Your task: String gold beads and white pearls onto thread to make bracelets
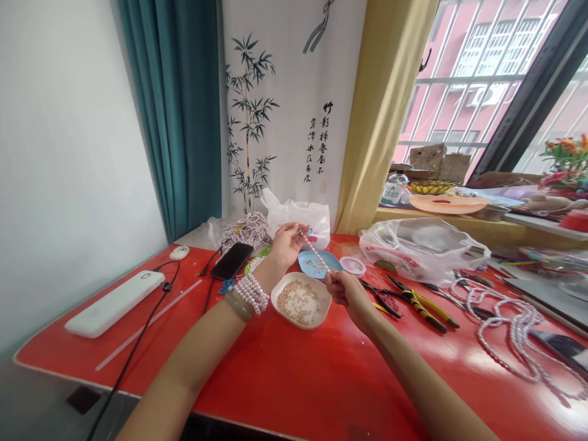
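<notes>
A short strand of pale pink pearl beads (315, 250) is stretched on a slant between my two hands. My left hand (288, 240), farther off, pinches its upper end; several bead bracelets circle that wrist. My right hand (342, 289) is closed around the lower end, nearer to me. Below the strand stands a cream dish (277, 306) with many small gold-coloured pieces in it. Just behind, partly covered by the strand, is a blue dish (303, 262) with a few small pieces. Both hands are above the dishes, and the fingertips partly hide the strand's ends.
Pliers with yellow-black handles (425, 303) lie right of my hand, near more bead strands (509, 324). Left are a phone (233, 260), a white power bank (114, 303) and a cable (142, 337). Plastic bags (413, 245) and a heap of bead strands (248, 229) sit behind.
</notes>
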Action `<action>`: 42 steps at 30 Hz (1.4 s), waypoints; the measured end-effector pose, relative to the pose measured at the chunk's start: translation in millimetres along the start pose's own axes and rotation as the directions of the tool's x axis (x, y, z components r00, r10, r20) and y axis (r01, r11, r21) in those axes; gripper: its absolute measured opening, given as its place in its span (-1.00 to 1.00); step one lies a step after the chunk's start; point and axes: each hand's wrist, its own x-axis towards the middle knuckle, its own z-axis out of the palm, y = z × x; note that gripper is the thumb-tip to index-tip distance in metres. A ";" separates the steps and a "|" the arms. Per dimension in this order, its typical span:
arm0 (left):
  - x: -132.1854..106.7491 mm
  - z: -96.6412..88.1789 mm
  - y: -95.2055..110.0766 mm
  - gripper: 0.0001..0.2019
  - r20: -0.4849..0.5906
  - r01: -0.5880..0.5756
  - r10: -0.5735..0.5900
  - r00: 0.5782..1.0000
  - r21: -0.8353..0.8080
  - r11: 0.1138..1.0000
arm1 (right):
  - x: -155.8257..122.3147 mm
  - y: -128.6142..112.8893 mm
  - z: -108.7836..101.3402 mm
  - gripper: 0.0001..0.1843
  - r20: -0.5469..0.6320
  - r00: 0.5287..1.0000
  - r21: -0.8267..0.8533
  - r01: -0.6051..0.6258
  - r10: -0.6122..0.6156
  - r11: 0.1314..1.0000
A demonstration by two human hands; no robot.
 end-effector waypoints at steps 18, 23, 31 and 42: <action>-3.2 4.1 -9.2 -0.81 0.025 0.036 -0.036 0.999 0.012 0.999 | 4.4 11.2 -4.7 -0.74 -0.056 0.997 -0.007 0.054 -0.054 0.999; -0.7 1.3 -12.5 -0.81 0.026 0.035 -0.036 0.999 0.010 0.999 | 2.9 7.9 -5.3 -0.74 -0.061 0.998 -0.004 0.033 -0.033 0.999; -1.2 1.0 -16.6 -0.82 0.035 0.067 -0.068 0.997 0.032 0.997 | 3.2 11.6 -4.1 -0.72 -0.086 0.996 -0.008 0.018 -0.019 1.000; -4.8 2.7 -18.6 -0.83 0.056 0.098 -0.100 0.993 0.038 0.994 | 7.1 15.3 -8.9 -0.70 -0.129 0.992 0.001 0.003 -0.003 1.000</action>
